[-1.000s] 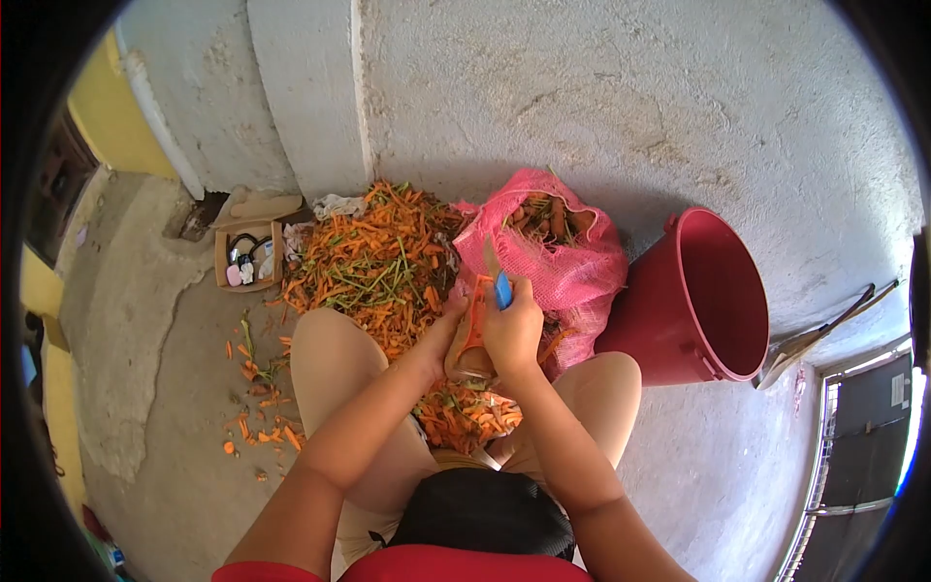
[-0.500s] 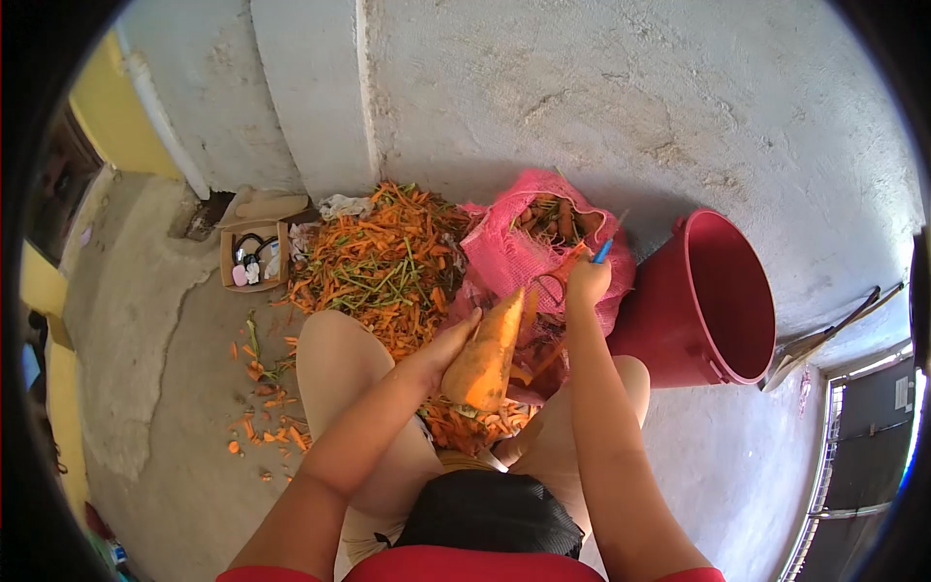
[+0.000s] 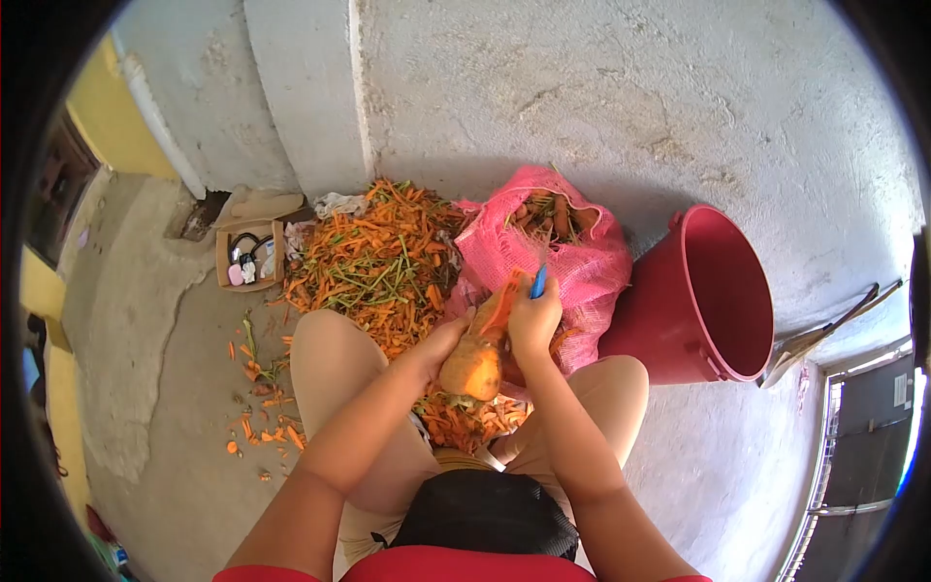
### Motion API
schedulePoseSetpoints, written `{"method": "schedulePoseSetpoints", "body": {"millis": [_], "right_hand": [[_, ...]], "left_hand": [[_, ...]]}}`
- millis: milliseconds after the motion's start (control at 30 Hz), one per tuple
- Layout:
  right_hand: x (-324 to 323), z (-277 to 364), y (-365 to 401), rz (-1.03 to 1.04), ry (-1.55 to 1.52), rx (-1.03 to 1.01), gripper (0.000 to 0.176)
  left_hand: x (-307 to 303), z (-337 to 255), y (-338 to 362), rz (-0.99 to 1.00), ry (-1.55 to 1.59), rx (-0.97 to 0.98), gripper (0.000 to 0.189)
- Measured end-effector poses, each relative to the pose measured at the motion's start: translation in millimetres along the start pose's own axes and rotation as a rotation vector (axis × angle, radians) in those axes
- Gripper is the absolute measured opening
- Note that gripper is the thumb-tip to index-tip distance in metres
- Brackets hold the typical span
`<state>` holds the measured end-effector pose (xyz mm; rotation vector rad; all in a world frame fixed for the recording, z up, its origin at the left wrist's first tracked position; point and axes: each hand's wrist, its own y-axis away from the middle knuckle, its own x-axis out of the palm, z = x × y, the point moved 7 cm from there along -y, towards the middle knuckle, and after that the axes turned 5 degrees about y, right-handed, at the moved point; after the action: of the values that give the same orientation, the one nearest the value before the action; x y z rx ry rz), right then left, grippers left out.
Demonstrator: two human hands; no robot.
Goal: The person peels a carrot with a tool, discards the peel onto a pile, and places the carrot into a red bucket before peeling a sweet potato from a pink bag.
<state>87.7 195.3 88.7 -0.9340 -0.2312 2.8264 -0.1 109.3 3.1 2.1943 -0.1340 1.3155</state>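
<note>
Right hand (image 3: 535, 318) is back at the carrot (image 3: 472, 367), fingers closed on a blue handle (image 3: 538, 282). Left hand (image 3: 445, 345) has fingers clasping the carrot

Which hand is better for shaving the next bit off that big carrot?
Probably the right hand: it grips the blue-handled tool close beside the big carrot. The left hand looks busy holding the carrot from the other side.

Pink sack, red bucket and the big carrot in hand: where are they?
Pink sack (image 3: 593, 260): head view, woven side below its opening.
Red bucket (image 3: 652, 315): head view, outer wall.
Big carrot (image 3: 477, 372): head view, bright orange patch near thick end.
</note>
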Motion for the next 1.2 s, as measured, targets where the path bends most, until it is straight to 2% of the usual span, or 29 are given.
{"method": "schedulePoseSetpoints", "body": {"millis": [100, 267, 367, 467, 533, 633, 700, 800, 933, 1067, 1133, 1200], "right_hand": [[3, -24, -38, -0.157, 0.072, 0.012, 0.026], [-6, -83, -98, -0.391, 0.199, 0.179, 0.028], [-14, -75, -101, -0.306, 0.112, 0.164, 0.022], [-1, -49, -69, -0.082, -0.284, 0.043, 0.014], [-8, 8, -19, 0.049, -0.422, -0.096, 0.015], [-9, 34, 24, 0.156, -0.148, -0.109, 0.014], [4, 36, 40, 0.244, -0.05, -0.121, 0.018], [5, 36, 41, 0.214, 0.06, -0.206, 0.019], [11, 32, 26, 0.18, 0.112, -0.204, 0.021], [25, 38, 16, 0.229, 0.102, -0.152, 0.02], [31, 44, 13, 0.277, 0.088, -0.131, 0.02], [35, 46, 11, 0.234, 0.076, -0.157, 0.021]], "left_hand": [[6, -1, 4, -0.051, -0.046, -0.03, 0.04], [8, -1, 9, -0.061, -0.052, 0.008, 0.039], [1, -2, 6, -0.031, 0.058, -0.003, 0.04], [-6, -6, -1, 0.01, 0.133, -0.002, 0.04], [-6, -8, -4, -0.002, 0.118, 0.033, 0.038], [-10, -5, -10, -0.076, 0.194, 0.083, 0.037], [-13, -2, -12, -0.094, 0.112, 0.092, 0.033], [-17, 3, -16, -0.116, 0.059, 0.082, 0.03], [-20, -5, -19, -0.137, 0.069, 0.087, 0.028], [-13, -22, -6, -0.168, 0.096, 0.123, 0.028], [-24, -27, -13, -0.148, 0.081, 0.119, 0.033], [-23, -28, -11, -0.128, 0.096, 0.12, 0.034]]}}
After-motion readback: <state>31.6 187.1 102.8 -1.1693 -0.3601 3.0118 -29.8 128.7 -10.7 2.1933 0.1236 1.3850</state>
